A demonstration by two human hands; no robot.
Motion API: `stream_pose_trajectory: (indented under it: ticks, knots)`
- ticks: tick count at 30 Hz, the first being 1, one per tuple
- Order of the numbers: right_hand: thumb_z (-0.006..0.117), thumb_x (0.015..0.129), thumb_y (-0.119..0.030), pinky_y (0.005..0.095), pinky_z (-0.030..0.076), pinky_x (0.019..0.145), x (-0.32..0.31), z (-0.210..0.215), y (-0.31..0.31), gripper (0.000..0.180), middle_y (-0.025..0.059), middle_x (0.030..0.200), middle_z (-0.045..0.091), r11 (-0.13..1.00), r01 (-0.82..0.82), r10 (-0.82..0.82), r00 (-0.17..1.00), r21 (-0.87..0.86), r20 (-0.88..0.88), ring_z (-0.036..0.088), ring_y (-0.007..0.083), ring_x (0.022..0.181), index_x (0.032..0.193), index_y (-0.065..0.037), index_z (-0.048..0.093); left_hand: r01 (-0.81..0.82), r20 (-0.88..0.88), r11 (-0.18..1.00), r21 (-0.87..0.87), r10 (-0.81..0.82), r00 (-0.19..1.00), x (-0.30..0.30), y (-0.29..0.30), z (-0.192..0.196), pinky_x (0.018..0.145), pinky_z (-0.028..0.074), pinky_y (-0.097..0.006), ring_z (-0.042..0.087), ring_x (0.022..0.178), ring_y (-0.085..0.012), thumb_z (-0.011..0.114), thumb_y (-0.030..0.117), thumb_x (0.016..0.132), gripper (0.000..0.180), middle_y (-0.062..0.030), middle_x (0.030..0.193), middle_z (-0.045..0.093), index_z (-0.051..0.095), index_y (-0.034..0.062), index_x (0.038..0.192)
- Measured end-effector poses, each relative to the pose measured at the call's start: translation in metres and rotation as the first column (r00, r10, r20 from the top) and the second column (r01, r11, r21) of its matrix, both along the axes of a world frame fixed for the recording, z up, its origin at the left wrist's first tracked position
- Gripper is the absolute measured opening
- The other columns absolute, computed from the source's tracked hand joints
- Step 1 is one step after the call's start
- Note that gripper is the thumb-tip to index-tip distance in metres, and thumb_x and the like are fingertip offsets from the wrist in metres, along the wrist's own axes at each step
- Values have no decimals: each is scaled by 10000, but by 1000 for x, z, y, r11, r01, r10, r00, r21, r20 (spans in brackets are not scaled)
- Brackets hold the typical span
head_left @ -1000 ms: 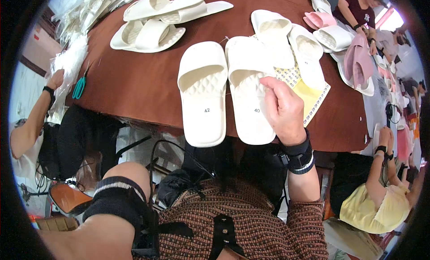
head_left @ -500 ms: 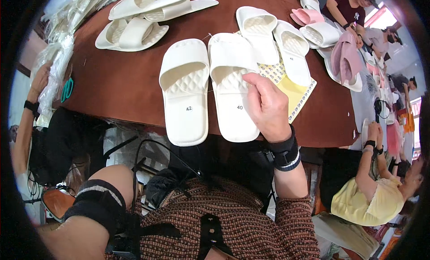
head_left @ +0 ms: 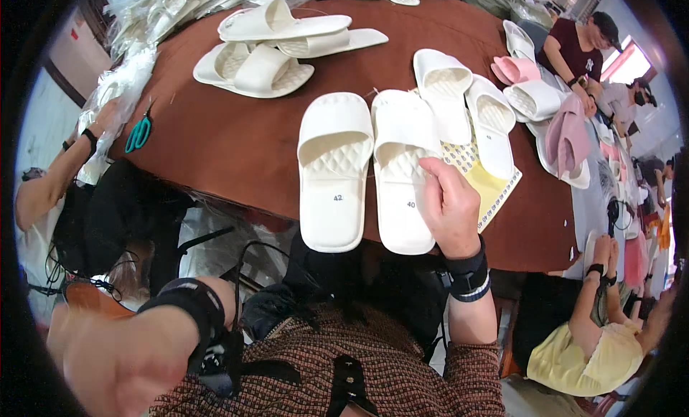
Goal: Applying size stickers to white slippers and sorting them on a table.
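A pair of white slide slippers lies side by side at the near edge of the brown table: a left slipper [head_left: 332,212] and a right slipper [head_left: 397,223], each with a small dark printed mark on its insole. My right hand [head_left: 453,205] is closed, fingers curled in, over the right slipper's outer edge; anything inside its grip is hidden. Under that side lies a yellow label sheet [head_left: 495,180], partly covered by two more white slippers, one upright [head_left: 445,94] and one beside it [head_left: 491,126]. Low at the left, away from the table, my left hand [head_left: 129,363] is smeared by motion.
Several white slippers [head_left: 255,71] are stacked at the far left. Teal-handled scissors [head_left: 139,133] lie near plastic bags [head_left: 133,72] on the left edge. Pink slippers [head_left: 568,141] sit at right. Co-workers include one in a yellow top [head_left: 585,349] and one in a dark shirt [head_left: 578,51].
The whole view has shifted, so the table and slippers appear lower and farther right. My left hand shows more fully and is blurred. My right hand stays by the right slipper.
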State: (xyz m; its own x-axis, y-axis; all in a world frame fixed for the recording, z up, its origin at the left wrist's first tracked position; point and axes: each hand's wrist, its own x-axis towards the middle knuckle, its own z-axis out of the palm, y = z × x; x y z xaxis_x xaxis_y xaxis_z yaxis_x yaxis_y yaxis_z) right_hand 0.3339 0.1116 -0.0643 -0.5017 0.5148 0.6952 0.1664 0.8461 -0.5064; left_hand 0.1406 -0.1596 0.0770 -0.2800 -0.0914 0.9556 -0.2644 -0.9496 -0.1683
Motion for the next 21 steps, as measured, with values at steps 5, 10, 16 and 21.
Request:
stream_pose_trajectory:
  ticks: [5, 10, 16, 21]
  knots:
    - [588, 855, 61, 375, 536, 693, 12, 10, -3, 219, 190, 900, 673, 997, 11, -7, 999, -72, 53, 669, 355, 783, 1053, -6, 652, -492, -291, 710, -504, 396, 871, -39, 66, -35, 740, 496, -389, 570, 750, -239, 554, 201, 953, 195, -60, 842, 635, 622, 62, 834]
    - [589, 892, -21, 407, 520, 801, 4, 35, -5, 278, 184, 945, 662, 994, -95, 107, 965, -61, 238, 645, 358, 889, 1169, -28, 618, -704, -652, -171, -689, 570, 500, -64, 108, -104, 679, 467, -276, 588, 742, -141, 611, 14, 917, 89, -52, 849, 647, 670, -26, 970]
    - [625, 907, -149, 428, 451, 892, -22, 56, -12, 412, 147, 1020, 616, 969, -243, 178, 820, 49, 544, 582, 322, 1010, 1303, -71, 541, -886, -858, -272, -375, 463, 221, -67, 131, -141, 750, 479, -339, 616, 799, -280, 625, 25, 874, 66, -117, 855, 658, 668, -2, 916]
    - [572, 938, -264, 427, 403, 888, -44, 47, -8, 344, 135, 998, 590, 959, -248, 96, 739, 137, 666, 546, 297, 1017, 1195, -37, 542, -858, -810, -206, -471, 486, 328, -67, 136, -150, 726, 482, -379, 627, 782, -312, 649, 30, 842, 44, -128, 825, 656, 667, 5, 873]
